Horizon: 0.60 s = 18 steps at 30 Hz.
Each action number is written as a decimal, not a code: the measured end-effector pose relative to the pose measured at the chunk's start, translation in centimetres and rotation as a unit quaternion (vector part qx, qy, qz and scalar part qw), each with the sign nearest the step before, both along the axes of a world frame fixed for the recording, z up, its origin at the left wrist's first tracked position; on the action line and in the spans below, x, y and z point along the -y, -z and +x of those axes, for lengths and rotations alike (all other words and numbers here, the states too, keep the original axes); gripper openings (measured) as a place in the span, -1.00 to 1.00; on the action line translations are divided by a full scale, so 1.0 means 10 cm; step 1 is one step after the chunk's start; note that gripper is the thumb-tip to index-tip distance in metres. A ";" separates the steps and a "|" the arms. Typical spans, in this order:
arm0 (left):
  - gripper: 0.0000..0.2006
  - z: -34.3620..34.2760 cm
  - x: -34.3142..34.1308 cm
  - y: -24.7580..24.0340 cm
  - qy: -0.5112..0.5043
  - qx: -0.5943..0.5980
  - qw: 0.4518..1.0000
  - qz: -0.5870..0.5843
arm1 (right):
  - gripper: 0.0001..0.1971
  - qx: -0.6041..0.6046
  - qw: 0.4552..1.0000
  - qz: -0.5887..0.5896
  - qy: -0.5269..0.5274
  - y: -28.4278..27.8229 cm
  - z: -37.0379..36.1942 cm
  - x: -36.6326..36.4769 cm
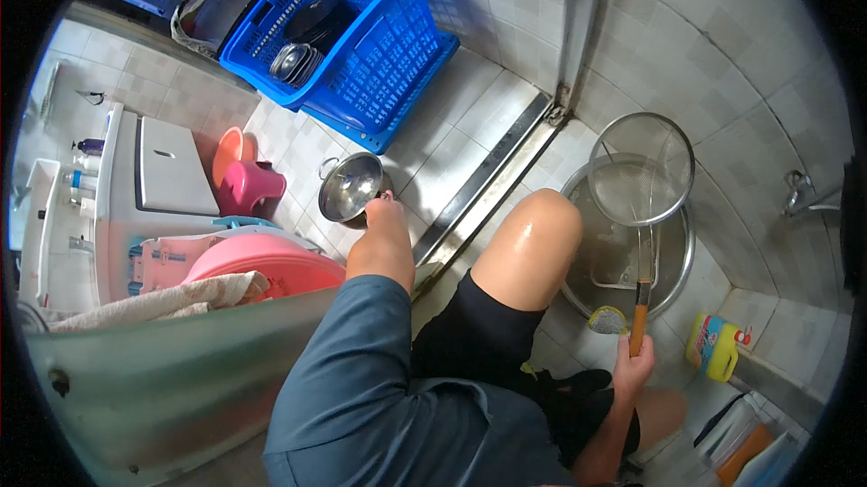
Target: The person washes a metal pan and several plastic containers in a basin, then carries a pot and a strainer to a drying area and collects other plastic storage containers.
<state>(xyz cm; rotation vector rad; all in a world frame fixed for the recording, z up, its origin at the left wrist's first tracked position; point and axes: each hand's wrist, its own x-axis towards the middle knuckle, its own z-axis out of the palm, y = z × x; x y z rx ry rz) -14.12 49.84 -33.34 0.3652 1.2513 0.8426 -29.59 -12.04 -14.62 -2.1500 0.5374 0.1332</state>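
At the end of my stretched-out left arm, my left hand (383, 207) is closed on the near handle of a shiny two-handled metal pot (350, 187), held over the tiled floor. My right hand (635, 365) grips the wooden handle of a round wire-mesh strainer (641, 171). The mesh is raised above a wide metal basin (688, 257), which holds cloudy water and a pale rectangular object beneath the surface. A yellow and grey scrubbing sponge (608, 321) shows right beside my right fingers; whether they also hold it, I cannot tell.
A blue plastic basket (388, 67) with dark pans and stacked metal bowls stands beyond a metal door track (488, 175). Left are a pink stool (251, 187), a pink tub (271, 257) and a frosted panel (172, 388). A yellow detergent jug (713, 347) stands by the right wall.
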 end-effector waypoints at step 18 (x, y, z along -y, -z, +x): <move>-0.66 0.20 0.90 -1.12 0.047 0.137 0.989 -0.004 | -0.74 0.155 0.987 -0.028 0.026 -0.52 -0.25 0.26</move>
